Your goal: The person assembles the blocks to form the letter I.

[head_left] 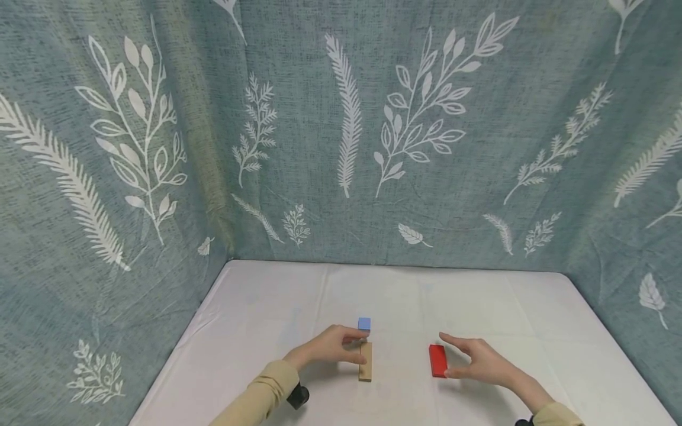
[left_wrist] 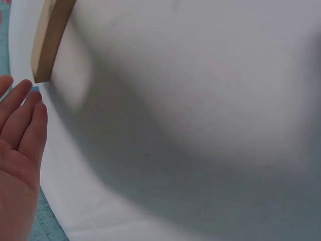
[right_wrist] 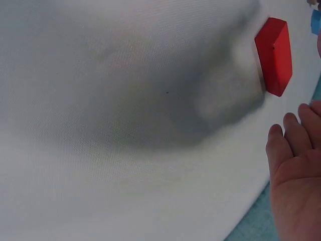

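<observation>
The wooden block (head_left: pixel 366 371) and red block (head_left: pixel 438 361) seem reached for by a spread, empty left hand (head_left: pixel 333 345) and right hand (head_left: pixel 482 362); pinching is needed.

Teal drapery (head_left: pixel 309 130) (white leaf prints (head_left: pixel 348 112)) behind pale table (head_left: pixel 399 302).

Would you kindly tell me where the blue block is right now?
In the head view, the blue block sits just beyond the far end of the wooden block, next to the left hand, and to the left of the red block.
</observation>
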Demonstrator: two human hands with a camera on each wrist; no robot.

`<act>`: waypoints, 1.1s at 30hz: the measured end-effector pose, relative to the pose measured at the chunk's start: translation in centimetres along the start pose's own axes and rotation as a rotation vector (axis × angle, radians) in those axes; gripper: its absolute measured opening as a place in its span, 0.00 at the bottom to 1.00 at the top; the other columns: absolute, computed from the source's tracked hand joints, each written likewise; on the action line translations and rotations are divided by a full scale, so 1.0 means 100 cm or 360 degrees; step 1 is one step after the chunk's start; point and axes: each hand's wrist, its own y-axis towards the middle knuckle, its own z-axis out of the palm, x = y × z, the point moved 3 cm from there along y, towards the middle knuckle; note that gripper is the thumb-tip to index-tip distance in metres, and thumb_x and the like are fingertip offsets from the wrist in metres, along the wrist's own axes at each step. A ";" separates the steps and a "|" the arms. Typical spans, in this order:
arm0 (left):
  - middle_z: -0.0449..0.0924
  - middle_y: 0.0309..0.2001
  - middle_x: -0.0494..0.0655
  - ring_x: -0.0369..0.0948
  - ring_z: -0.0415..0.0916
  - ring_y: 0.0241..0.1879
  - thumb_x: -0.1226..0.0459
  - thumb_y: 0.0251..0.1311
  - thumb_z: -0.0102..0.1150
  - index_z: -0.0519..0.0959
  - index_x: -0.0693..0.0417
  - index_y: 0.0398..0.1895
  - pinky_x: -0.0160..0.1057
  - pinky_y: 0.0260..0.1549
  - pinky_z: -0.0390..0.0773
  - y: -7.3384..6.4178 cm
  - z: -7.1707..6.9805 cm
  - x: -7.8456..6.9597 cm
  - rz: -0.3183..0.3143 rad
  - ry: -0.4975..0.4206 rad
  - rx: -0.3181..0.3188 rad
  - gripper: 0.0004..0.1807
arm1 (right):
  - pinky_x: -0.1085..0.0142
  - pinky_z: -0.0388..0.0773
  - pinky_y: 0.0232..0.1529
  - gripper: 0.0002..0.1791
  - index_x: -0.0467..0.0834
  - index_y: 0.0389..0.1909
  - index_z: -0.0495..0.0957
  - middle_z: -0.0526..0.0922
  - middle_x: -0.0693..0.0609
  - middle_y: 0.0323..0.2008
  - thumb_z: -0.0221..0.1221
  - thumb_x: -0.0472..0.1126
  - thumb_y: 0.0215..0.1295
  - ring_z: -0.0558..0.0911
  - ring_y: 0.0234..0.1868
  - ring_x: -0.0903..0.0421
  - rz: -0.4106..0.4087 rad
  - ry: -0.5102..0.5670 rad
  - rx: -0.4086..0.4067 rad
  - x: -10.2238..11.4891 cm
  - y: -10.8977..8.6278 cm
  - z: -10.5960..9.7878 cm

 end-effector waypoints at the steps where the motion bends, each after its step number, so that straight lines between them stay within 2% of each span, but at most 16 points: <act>1: 0.73 0.62 0.56 0.51 0.71 0.62 0.58 0.56 0.65 0.71 0.65 0.61 0.42 0.63 0.72 0.000 0.001 0.001 -0.0005 0.0007 0.0000 0.31 | 0.39 0.72 0.57 0.44 0.34 0.66 0.65 0.70 0.37 0.64 0.67 0.54 0.53 0.68 0.63 0.33 -0.0003 -0.0005 0.0002 0.000 0.000 0.000; 8: 0.73 0.62 0.55 0.49 0.71 0.62 0.57 0.53 0.68 0.70 0.63 0.62 0.38 0.63 0.72 -0.002 0.006 0.008 -0.0017 0.0054 -0.0021 0.34 | 0.39 0.72 0.57 0.44 0.34 0.66 0.65 0.70 0.36 0.64 0.68 0.54 0.53 0.68 0.63 0.33 0.0003 -0.0002 0.0027 0.000 0.002 0.003; 15: 0.73 0.62 0.55 0.49 0.70 0.63 0.58 0.48 0.72 0.71 0.64 0.62 0.40 0.64 0.71 -0.005 0.010 0.010 -0.0041 0.0046 -0.0064 0.37 | 0.39 0.69 0.58 0.45 0.33 0.66 0.63 0.69 0.35 0.64 0.68 0.52 0.53 0.67 0.64 0.32 0.0004 0.0002 0.0032 -0.002 0.001 0.008; 28: 0.74 0.61 0.54 0.51 0.69 0.63 0.57 0.42 0.75 0.71 0.63 0.61 0.43 0.65 0.69 -0.009 0.017 0.016 0.0057 0.0177 -0.0139 0.41 | 0.53 0.73 0.61 0.47 0.35 0.66 0.64 0.70 0.39 0.65 0.69 0.53 0.50 0.68 0.64 0.37 0.0030 -0.0104 -0.0017 -0.008 -0.001 0.014; 33: 0.75 0.60 0.51 0.49 0.70 0.62 0.56 0.39 0.77 0.72 0.59 0.61 0.43 0.67 0.67 -0.008 0.018 0.017 0.0072 0.0269 -0.0156 0.42 | 0.52 0.74 0.61 0.47 0.35 0.66 0.64 0.70 0.40 0.65 0.70 0.54 0.49 0.68 0.65 0.37 0.0048 -0.0097 -0.0010 -0.010 0.000 0.015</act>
